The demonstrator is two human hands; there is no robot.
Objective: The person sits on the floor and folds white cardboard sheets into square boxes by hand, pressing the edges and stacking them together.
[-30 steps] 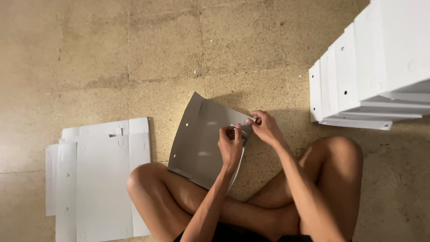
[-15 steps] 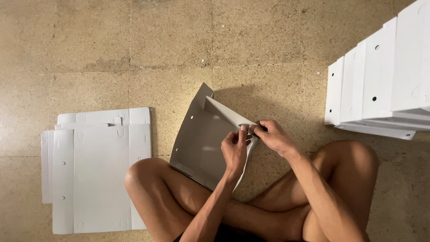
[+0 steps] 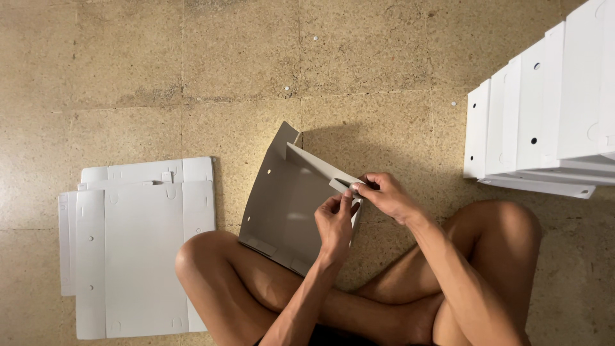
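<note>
I sit cross-legged on the floor with a grey, partly folded cardboard box blank resting against my left knee. One side flap stands up along its right edge. My left hand pinches that flap from below with thumb and fingers. My right hand grips a small tab at the flap's end, right next to the left hand. Both hands meet at the blank's right corner.
A stack of flat white box blanks lies on the floor at my left. Several folded white boxes stand in a row at the upper right. The floor is speckled tan tile with a few small white bits.
The view has shifted, so the white boxes sit further right. My hands have moved slightly down along the flap and closer together; the flap is folded further in.
</note>
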